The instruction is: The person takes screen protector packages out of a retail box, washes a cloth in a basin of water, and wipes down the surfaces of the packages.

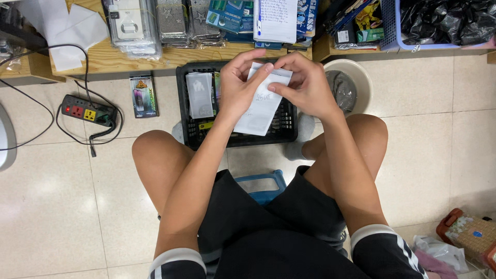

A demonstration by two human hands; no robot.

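Below, tiled floor (62, 206) spreads wide and bare to the left and right of the knees. Along the top edge runs a wooden shelf (119, 58) stacked with packaged goods. A black crate (287, 129) sits on the floor between the feet, tight against the shelf edge, holding flat grey packets (199, 94) stood on end. Beside it on the right is a round beige bin (361, 77) with grey cloth inside. A power strip (88, 111) lies well left, its cable looping. Both hands meet over the crate: the left hand (238, 85) and right hand (305, 82) each pinch the top of a white packet (261, 106), fingers closed on it.
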